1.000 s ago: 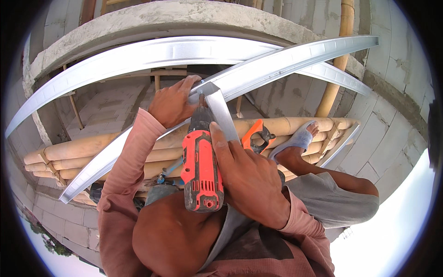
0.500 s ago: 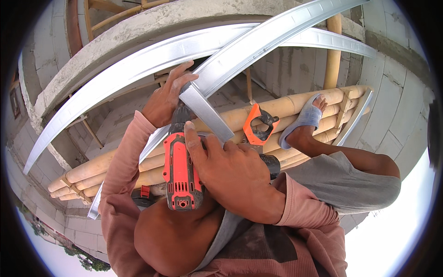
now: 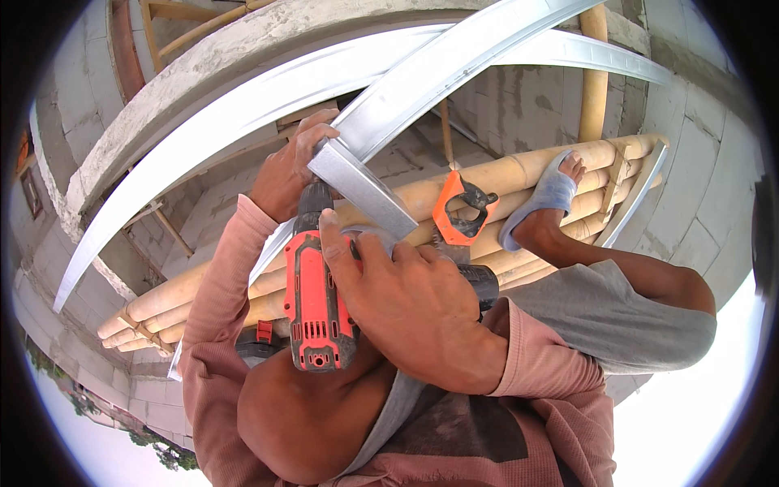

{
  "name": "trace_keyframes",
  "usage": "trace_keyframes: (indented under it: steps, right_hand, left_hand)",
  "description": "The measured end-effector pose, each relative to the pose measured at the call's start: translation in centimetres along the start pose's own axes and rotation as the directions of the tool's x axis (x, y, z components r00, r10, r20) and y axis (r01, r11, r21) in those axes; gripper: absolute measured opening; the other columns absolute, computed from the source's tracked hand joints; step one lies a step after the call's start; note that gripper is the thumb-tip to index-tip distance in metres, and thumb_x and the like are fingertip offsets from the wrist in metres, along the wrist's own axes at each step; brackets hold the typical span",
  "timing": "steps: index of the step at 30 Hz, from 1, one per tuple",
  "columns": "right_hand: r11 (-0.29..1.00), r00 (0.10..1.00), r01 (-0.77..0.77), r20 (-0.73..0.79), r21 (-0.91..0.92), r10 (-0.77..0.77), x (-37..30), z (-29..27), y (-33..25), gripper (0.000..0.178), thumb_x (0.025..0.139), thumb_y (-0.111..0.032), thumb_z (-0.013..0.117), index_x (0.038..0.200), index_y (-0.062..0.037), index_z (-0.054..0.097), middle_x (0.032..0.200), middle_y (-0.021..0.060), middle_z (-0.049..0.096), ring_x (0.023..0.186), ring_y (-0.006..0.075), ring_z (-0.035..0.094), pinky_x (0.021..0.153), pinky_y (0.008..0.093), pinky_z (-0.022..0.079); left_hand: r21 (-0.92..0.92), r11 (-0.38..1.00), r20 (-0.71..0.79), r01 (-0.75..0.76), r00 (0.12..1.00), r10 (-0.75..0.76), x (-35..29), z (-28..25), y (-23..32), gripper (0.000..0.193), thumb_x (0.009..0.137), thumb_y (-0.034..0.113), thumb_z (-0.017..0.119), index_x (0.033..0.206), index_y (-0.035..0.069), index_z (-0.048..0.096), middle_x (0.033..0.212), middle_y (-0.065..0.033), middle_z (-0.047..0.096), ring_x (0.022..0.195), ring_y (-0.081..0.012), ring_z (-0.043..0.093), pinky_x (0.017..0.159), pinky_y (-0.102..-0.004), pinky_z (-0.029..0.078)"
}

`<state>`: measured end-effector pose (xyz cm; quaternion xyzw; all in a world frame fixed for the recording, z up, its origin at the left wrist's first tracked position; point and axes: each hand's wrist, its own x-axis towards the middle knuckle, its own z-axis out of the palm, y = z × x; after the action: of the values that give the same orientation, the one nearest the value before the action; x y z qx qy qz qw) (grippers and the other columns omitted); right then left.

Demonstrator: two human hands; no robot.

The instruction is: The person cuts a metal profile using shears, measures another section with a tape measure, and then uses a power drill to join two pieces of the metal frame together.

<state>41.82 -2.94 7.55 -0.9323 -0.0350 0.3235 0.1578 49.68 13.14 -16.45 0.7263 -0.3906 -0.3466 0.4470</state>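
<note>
My right hand (image 3: 422,304) is wrapped around a red and black cordless drill (image 3: 312,292), its chuck pointing away from me. The drill's front end meets a short silver metal channel (image 3: 365,191), set across the end of a long metal channel (image 3: 430,89). Beside the chuck, my left hand (image 3: 284,174) grips the metal channel at this joint, its fingers curled over the edge. The bit's tip is hidden behind the metal and fingers.
Bamboo poles (image 3: 519,174) lashed side by side form a platform beneath me; my sandalled foot (image 3: 552,191) rests on it. An orange-handled handsaw (image 3: 448,213) stands by the poles. Another long metal channel (image 3: 243,114) crosses behind, near a curved-looking concrete beam (image 3: 154,114). Open sky shows at lower right.
The whole view has shifted slightly, with the surroundings moving a little right. Both hands keep their hold, and the drill stays against the joint.
</note>
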Motion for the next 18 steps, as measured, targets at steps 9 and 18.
trace_keyframes:
  steps: [9,18]
  right_hand:
    - [0.998,0.998,0.025,0.055,0.063,-0.028,-0.5,-0.3,0.7,0.078,0.08,-0.014,0.07,0.151,0.0026,0.042,0.094,0.0108,0.062,0.07,0.0258,0.07,0.06,0.04,0.056]
    - [0.998,0.992,0.04,0.115,0.058,-0.046,0.0,-0.6,0.3,0.072,0.085,-0.014,0.068,0.151,0.0008,0.044,0.097,0.0109,0.064,0.069,0.0244,0.069,0.057,0.0361,0.056]
  left_hand:
    - [0.117,0.951,0.018,0.286,0.957,-0.29,-1.6,-1.4,2.7,0.096,0.084,0.033,0.079,0.16,0.011,0.025,0.154,-0.0218,0.048,0.126,-0.0432,0.059,0.1,-0.0514,0.053]
    - [0.215,0.806,-0.106,0.552,0.833,-0.543,-1.6,-0.3,5.1,0.051,0.09,0.022,0.075,0.134,0.01,0.051,0.11,-0.0168,0.072,0.095,-0.0442,0.07,0.08,-0.0509,0.056]
